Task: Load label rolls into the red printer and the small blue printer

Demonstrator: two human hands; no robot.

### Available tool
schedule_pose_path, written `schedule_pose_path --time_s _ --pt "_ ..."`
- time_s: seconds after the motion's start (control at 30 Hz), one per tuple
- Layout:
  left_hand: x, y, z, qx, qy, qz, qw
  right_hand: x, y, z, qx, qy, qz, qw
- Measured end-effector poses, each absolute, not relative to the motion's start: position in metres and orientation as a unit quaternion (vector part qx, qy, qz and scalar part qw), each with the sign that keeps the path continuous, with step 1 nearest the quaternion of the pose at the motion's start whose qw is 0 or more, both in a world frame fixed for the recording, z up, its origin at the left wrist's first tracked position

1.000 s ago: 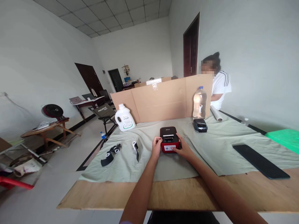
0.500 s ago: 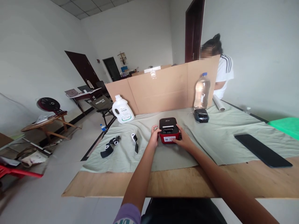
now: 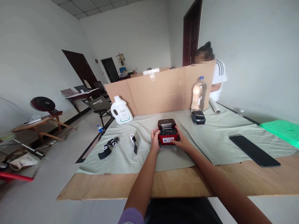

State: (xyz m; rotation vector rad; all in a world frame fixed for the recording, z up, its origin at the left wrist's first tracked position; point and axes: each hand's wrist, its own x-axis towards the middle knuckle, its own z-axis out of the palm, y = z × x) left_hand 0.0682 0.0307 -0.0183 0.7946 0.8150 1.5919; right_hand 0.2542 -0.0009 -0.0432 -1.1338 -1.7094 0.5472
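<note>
A red and black label printer [image 3: 167, 132] stands on the cloth in front of me, its black lid tilted partly up and a white label on its front. My left hand [image 3: 155, 139] is closed on its left side. On the opposite side my right hand [image 3: 182, 140] grips it, with the thumb against the front near the label. To the left lies a small roll with a black strip [image 3: 134, 143] trailing from it. Further left are more small rolls with black strips [image 3: 108, 147].
A white jug [image 3: 121, 110] stands at the back left before a cardboard screen [image 3: 158, 93]. Back right are a large water bottle [image 3: 199, 93], a small black device [image 3: 198, 117] and a white tube [image 3: 215, 105]. A dark flat slab [image 3: 254, 151] lies right. A person [image 3: 218, 76] sits behind the screen.
The printer's lid has swung up from its closed position, showing part of the inside. Both hands stay on the printer's sides. The camera view has shifted slightly.
</note>
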Motion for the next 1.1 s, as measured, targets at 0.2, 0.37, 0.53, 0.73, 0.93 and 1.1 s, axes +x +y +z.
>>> schedule_pose_path --time_s 0.2,0.37,0.53,0.73,0.93,1.1 --pt "0.072 0.034 -0.023 0.340 0.331 0.697 0.538 0.265 -0.008 -0.014 -0.466 -0.668 0.251 0.523" --pt "0.073 0.037 -0.026 0.341 0.320 0.698 0.543 0.274 0.023 0.037 -0.505 -0.671 0.241 0.487" --pt "0.074 0.038 -0.027 0.345 0.324 0.697 0.539 0.257 0.055 0.062 -0.526 -0.708 0.234 0.409" --pt "0.075 0.039 -0.026 0.350 0.315 0.700 0.537 0.246 0.064 0.077 -0.506 -0.745 0.307 0.307" --pt "0.075 0.036 -0.022 0.349 0.302 0.703 0.540 0.221 0.089 0.110 -0.587 -0.777 0.227 -0.039" --pt "0.075 0.037 -0.021 0.344 0.300 0.700 0.549 0.186 0.099 0.111 -0.594 -0.770 0.169 -0.159"
